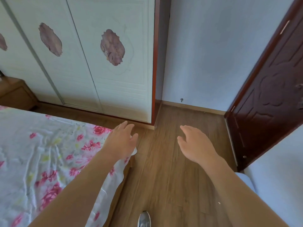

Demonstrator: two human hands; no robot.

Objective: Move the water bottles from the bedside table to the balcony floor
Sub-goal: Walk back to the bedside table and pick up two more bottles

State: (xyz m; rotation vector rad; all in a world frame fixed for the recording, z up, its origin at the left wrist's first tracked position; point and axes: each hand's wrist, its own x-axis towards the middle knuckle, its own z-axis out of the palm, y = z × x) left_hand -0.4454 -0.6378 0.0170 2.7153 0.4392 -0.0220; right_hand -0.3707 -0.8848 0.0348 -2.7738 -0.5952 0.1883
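No water bottle shows in the head view. My left hand (122,141) hangs palm down over the bed's near corner, fingers loosely apart and holding nothing. My right hand (195,143) floats over the wooden floor, also palm down, fingers spread and empty. A light wooden bedside table (15,94) stands at the far left beside the wardrobe; only its side and part of its top are in view, and what stands on it is out of frame.
A bed (41,154) with a floral sheet fills the lower left. A white sliding wardrobe (91,66) lines the far side. A dark brown door (268,99) stands open on the right. Wooden floor (165,174) runs between bed and door; my shoe (144,219) shows below.
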